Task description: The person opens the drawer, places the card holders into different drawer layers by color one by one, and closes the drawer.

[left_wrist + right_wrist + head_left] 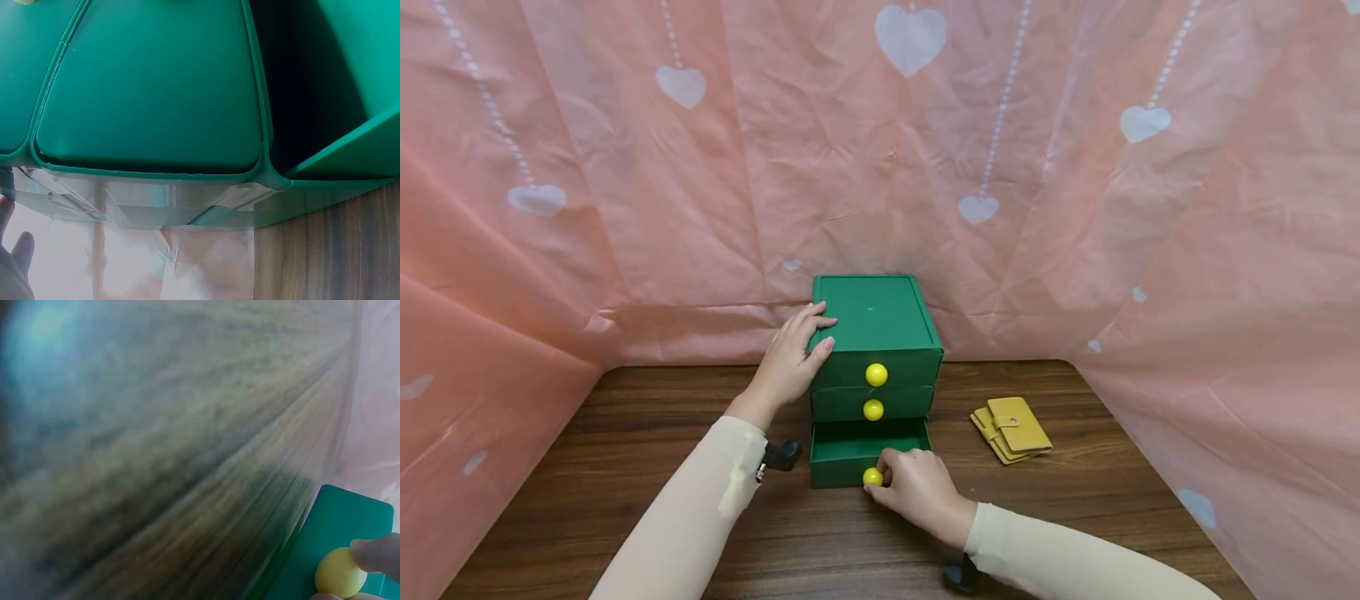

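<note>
We've got our right fingers (891,460) pinching the yellow knob (872,477), left fingers (820,322) spread on the green cabinet (880,308), bottom drawer (837,474) jutting toward us, its long front running crosswise

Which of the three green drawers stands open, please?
The bottom drawer is the open one: it is pulled out and its inside shows, while the middle drawer and the top drawer are closed.

Creased pink backdrop (850,183), white hearts (911,38), brown wood-grain tabletop (617,450)
</note>
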`<state>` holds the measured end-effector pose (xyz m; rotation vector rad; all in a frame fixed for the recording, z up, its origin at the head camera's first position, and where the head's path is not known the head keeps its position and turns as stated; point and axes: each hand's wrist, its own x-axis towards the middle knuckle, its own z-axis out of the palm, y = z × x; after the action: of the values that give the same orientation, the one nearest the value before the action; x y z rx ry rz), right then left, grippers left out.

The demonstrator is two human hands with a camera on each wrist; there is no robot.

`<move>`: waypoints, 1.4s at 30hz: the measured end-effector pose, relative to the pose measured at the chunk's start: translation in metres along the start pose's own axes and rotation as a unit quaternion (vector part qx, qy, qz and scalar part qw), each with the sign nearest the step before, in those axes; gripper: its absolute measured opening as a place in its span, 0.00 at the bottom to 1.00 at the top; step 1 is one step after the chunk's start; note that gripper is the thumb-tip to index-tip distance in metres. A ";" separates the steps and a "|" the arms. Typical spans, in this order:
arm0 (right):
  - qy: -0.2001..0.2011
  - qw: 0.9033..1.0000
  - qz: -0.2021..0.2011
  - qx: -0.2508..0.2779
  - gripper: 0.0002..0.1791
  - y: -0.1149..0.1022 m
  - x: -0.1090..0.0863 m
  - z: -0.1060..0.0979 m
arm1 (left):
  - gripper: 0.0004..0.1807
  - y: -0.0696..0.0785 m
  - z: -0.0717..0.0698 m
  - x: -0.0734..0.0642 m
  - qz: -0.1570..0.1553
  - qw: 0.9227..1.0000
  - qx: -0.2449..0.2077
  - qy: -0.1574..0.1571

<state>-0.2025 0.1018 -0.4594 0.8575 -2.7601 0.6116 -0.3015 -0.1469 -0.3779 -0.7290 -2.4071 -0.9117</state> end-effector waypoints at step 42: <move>0.029 0.989 -0.095 -0.109 0.11 -0.002 0.000 0.001 | 0.25 -0.001 0.002 0.000 0.009 1.000 -0.002 0.007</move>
<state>-0.2013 0.0998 -0.4591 1.0164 -2.5908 0.2905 -0.3025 -0.1462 -0.3794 -0.7424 -2.3841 -0.9112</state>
